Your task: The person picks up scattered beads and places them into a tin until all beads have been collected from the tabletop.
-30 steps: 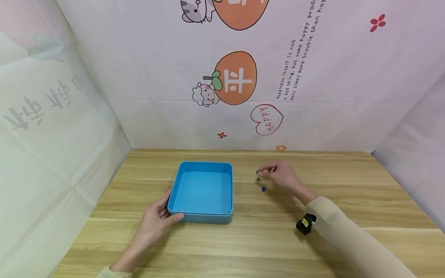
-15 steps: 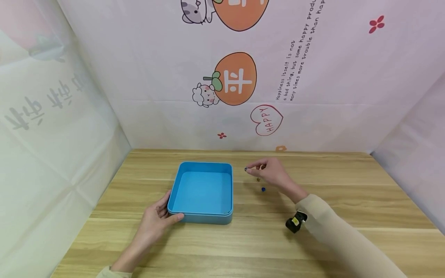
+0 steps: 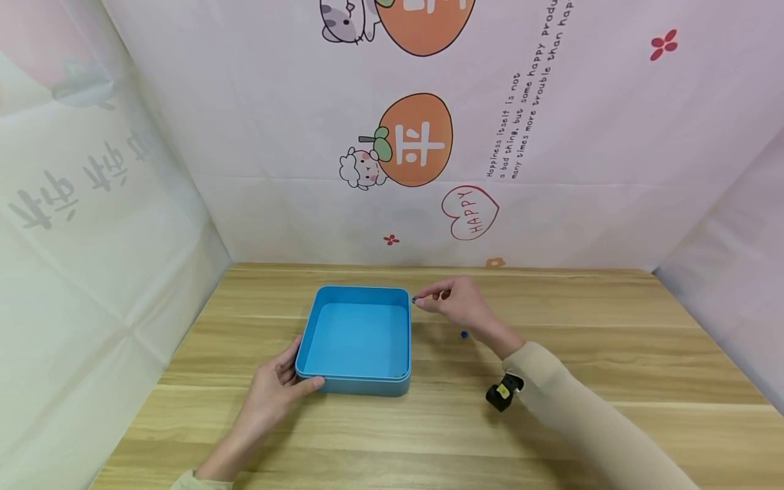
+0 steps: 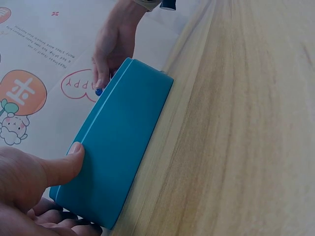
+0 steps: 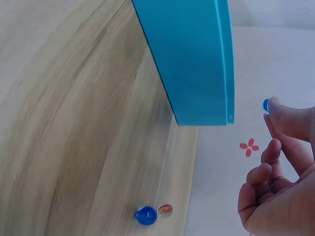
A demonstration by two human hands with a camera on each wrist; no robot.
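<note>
A light blue square box (image 3: 361,386) stands open-topped on the table. My left hand (image 3: 272,388) grips its near left corner, thumb on the front wall and fingers at the left side. Between thumb and index finger my right hand (image 3: 462,303) pinches a small blue marble (image 5: 266,105), just right of the box's right rim. On the table lie another blue marble (image 5: 146,215) and an orange-tinted marble (image 5: 165,210), close together in the right wrist view. In the head view the right hand hides the orange one. A tiny dark speck shows at the box's near right corner, too small to identify.
The wooden table (image 3: 588,354) runs back to a white printed cloth (image 3: 569,224), with more cloth at both sides. A black wrist camera (image 3: 501,395) hangs under the right sleeve (image 3: 588,415), above the tabletop.
My right hand has lifted and moved left with the pinched marble, from beside the other marbles to the box's right rim. The left hand and the box have stayed put.
</note>
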